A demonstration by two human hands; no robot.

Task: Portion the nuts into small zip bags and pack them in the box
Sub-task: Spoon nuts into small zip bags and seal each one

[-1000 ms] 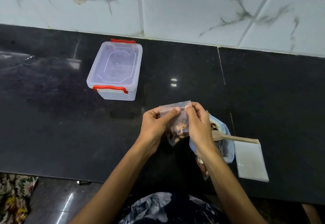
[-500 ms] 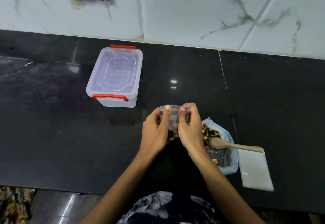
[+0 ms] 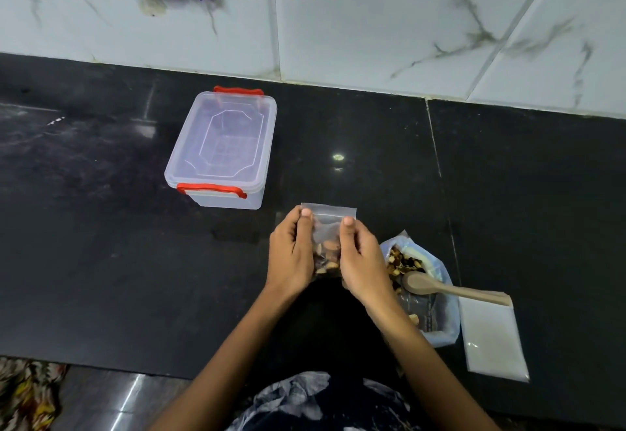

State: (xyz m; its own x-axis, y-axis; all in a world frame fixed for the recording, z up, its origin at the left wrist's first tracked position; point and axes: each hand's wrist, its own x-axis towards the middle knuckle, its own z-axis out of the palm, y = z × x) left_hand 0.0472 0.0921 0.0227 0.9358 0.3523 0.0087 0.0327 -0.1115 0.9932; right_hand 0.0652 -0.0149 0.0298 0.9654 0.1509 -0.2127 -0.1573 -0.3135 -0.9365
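Head view: left hand (image 3: 291, 258) and right hand (image 3: 360, 261) both pinch a small crinkly clear zip bag (image 3: 328, 227) of mixed nuts, held upright over the glossy black stone counter (image 3: 101, 261). Lidded clear plastic box with red clips (image 3: 222, 149) sits far left, marble-look tiles (image 3: 372, 17) behind.

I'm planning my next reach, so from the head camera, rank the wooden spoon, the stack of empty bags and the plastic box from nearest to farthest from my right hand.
From the right hand:
1. Wooden spoon, just to its right, resting in the open bag of nuts.
2. Stack of empty bags, farther right, near the counter's front edge.
3. Plastic box, back left, lid on.
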